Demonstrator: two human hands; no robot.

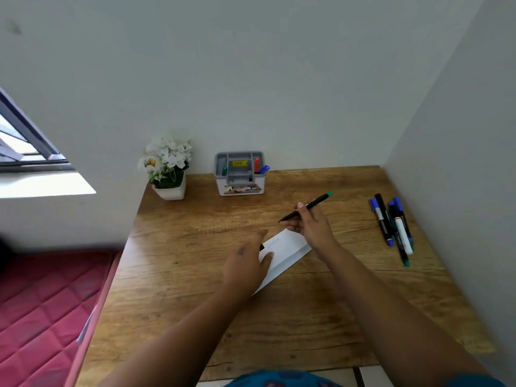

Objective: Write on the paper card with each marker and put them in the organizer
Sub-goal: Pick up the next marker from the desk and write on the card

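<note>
A white paper card (287, 251) lies mid-desk with faint writing near its far end. My right hand (310, 223) hovers just beyond the card and grips a thin black marker (318, 201) with a green end, tip pointing left and down. My left hand (248, 263) rests on the card's left part, blurred; something small and dark shows at its fingertips, but I cannot tell whether it holds it. The grey and white organizer (240, 188) stands at the back by the wall, with a red marker (256, 164), a blue marker (264, 169) and a green one (224, 171) inside.
Several loose markers (393, 224), blue, black and green, lie in a bunch at the desk's right side near the wall. A white pot of white flowers (167, 169) stands at the back left corner. A red mattress (44, 308) lies below the desk's left edge.
</note>
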